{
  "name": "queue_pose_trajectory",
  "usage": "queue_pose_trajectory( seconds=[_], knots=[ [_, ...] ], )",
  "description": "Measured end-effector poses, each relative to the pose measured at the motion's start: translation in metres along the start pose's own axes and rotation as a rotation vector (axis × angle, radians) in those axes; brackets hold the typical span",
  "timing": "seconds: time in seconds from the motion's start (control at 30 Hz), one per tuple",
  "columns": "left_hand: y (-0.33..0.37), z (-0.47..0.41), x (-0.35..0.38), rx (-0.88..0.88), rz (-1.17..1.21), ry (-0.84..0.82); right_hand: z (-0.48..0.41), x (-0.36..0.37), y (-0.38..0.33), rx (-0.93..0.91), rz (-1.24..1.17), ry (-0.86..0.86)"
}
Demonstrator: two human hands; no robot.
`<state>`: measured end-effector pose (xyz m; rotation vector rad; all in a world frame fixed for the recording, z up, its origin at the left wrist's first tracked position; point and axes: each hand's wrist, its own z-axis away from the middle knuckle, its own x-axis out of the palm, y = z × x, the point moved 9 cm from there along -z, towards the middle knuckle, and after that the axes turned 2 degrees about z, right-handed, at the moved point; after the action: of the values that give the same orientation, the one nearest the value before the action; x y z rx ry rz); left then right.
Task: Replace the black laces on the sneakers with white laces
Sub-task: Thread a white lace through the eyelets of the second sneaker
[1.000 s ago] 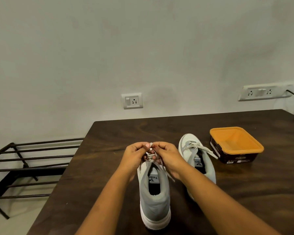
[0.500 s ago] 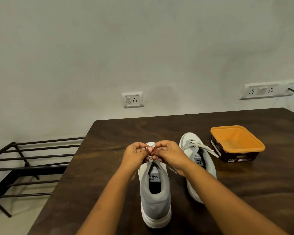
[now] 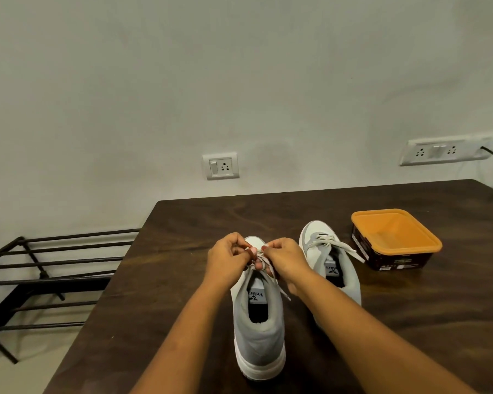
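White lace (image 3: 271, 271) on the near sneaker (image 3: 258, 334), heel by the desk's (image 3: 182, 237) front edge, is pinched by left hand (image 3: 225, 257) and right hand (image 3: 285, 257), close together — both curled on it. Likely tying off: draw both ends evenly, keeping the crossing snug.

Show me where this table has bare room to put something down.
Bare table: left of the near sneaker, along the far edge, and in front of the orange tub. Crowded: left hand and right hand at the laces, second sneaker close beside.
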<state>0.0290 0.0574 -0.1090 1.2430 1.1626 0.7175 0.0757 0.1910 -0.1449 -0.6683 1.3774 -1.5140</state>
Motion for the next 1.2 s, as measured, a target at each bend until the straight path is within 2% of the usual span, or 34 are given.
queue_pose_trajectory(
  seconds=[0.1, 0.23, 0.53, 0.7, 0.8, 0.9, 1.03, 1.2],
  knots=[
    [0.002, 0.0, -0.004, 0.002, -0.037, 0.049, 0.003, 0.003, -0.01, -0.055, -0.055, -0.038],
    [0.003, 0.0, -0.009, 0.014, -0.046, 0.086, 0.011, 0.015, -0.019, -0.133, 0.106, -0.226],
    [-0.001, -0.002, -0.005, -0.008, 0.047, 0.032, 0.014, 0.015, -0.017, -0.095, 0.185, -0.293],
    [-0.006, -0.003, -0.001, -0.051, 0.111, -0.013, 0.01, 0.015, -0.019, -0.185, 0.278, -0.249],
    [-0.008, -0.003, 0.003, -0.074, 0.172, -0.045, 0.011, 0.012, -0.029, -0.294, 0.471, -0.17],
    [-0.011, -0.002, 0.003, -0.096, 0.221, -0.048, 0.012, 0.016, -0.032, -0.353, 0.609, -0.166],
    [-0.015, -0.001, 0.002, -0.132, 0.299, -0.037, 0.011, 0.015, -0.031, -0.363, 0.601, -0.127],
    [-0.015, 0.004, 0.006, -0.181, 0.331, -0.091, 0.013, 0.007, -0.038, -0.414, 0.367, -0.044]
  ],
)
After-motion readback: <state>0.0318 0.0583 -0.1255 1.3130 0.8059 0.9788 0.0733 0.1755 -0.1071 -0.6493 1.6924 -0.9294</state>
